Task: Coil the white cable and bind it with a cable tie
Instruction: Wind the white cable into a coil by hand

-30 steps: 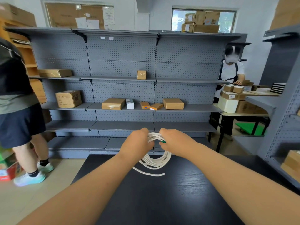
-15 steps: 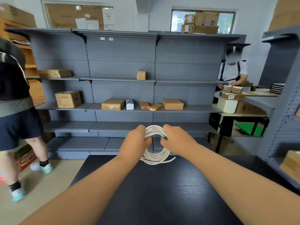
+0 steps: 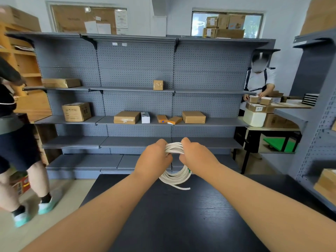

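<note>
Both hands, left hand [image 3: 154, 157] and right hand [image 3: 197, 156], grasp a looped white cable [image 3: 175, 176] with curled fingers [image 3: 168, 158] above the tabletop's [image 3: 181, 215] far edge.

Bright, even daylight, seemingly from window [image 3: 252, 24]; wide-angle bending at edges; walking person [image 3: 17, 146] motion-blurred.

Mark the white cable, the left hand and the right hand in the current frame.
white cable [image 3: 172, 179]: head view, lower arc of the coil below the hands.
left hand [image 3: 152, 158]: head view, back of the hand.
right hand [image 3: 197, 155]: head view, back of the hand.
</note>
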Tool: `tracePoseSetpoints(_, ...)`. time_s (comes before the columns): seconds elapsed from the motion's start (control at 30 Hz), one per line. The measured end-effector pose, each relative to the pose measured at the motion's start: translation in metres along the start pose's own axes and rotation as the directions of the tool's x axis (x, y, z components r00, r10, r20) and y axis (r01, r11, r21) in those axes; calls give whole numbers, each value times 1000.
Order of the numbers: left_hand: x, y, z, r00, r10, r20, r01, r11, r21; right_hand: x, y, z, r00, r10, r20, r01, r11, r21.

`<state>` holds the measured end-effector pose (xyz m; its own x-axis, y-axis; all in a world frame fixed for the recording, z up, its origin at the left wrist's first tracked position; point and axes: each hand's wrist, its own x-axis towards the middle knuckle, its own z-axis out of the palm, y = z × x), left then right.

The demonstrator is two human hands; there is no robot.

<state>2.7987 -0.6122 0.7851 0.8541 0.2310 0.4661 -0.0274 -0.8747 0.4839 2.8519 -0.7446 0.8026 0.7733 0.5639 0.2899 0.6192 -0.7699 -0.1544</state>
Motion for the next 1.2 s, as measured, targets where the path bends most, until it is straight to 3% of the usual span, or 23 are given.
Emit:
tracePoseSetpoints(0.17,-5,-5,6,989,-126,-72,116,985,-130,0,3,-1,994,111,17,-113,975,193)
tracePoseSetpoints(0.3,-6,-5,7,987,-125,-96,109,981,-162,-1,3,4,992,124,-3,-119,959,256)
tracePoseSetpoints(0.37,-3,-6,6,992,-76,-100,66,993,-100,-1,2,3,995,89,-52,-79,982,174)
tracePoseSetpoints(0.5,1,-6,3,997,63,-42,-56,989,139,-2,-4,2,982,-114,-154,94,987,-134)
tracePoseSetpoints(0.63,2,-3,4,996,87,-20,-82,978,191,-1,-9,4,974,-192,-119,156,953,-258)
tracePoseSetpoints(0.73,0,-5,4,995,-6,-98,10,999,41,1,-9,6,987,-130,-97,113,979,-168)
tracePoseSetpoints(0.87,-4,-8,6,977,-167,-132,139,970,-200,5,-11,7,996,61,-71,-57,997,47)
tracePoseSetpoints(1.0,-4,-6,7,952,-296,-78,237,874,-425,4,-12,6,987,160,-33,-149,963,225)
tracePoseSetpoints(1.2,-3,-1,9,937,-347,-20,252,718,-649,4,-8,3,962,274,15,-258,886,384)
